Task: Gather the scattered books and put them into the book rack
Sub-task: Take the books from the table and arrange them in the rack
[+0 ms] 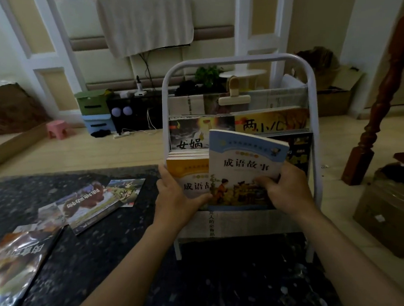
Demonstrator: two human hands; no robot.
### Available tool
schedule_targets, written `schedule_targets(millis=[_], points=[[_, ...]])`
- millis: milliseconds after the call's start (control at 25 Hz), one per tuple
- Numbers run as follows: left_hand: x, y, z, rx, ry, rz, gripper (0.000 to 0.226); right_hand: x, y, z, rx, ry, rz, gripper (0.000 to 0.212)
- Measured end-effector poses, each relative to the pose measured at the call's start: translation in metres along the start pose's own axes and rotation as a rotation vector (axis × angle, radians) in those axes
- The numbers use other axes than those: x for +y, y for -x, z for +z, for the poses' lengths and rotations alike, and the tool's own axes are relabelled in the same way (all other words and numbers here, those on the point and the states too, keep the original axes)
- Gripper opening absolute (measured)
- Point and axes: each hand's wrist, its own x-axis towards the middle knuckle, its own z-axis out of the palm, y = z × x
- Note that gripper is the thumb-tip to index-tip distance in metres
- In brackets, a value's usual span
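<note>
Blue book (244,156) gripped by right hand (288,188), orange book (189,173) gripped by left hand (175,195)

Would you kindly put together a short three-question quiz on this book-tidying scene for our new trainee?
1. True or false: the right hand grips the blue book.
2. The left hand holds: A the orange book, B a cup, C nothing.
3. Fill in: the loose books lie on the dark table to the person's ____.
Key: 1 true; 2 A; 3 left.
</note>
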Motion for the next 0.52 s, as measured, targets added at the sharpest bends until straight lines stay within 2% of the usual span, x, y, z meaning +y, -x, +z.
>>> schedule_targets(millis=[240, 520], points=[[-0.002, -0.002, 0.007, 0.007, -0.032, -0.023, 0.149, 0.024, -0.007, -0.006, -0.047, 0.02, 0.04, 0.041], [-0.012, -0.005, 0.007, 0.002, -0.059, 0.01, 0.152, 0.036, 0.0, 0.01, -0.21, -0.01, 0.171, 0.04]])
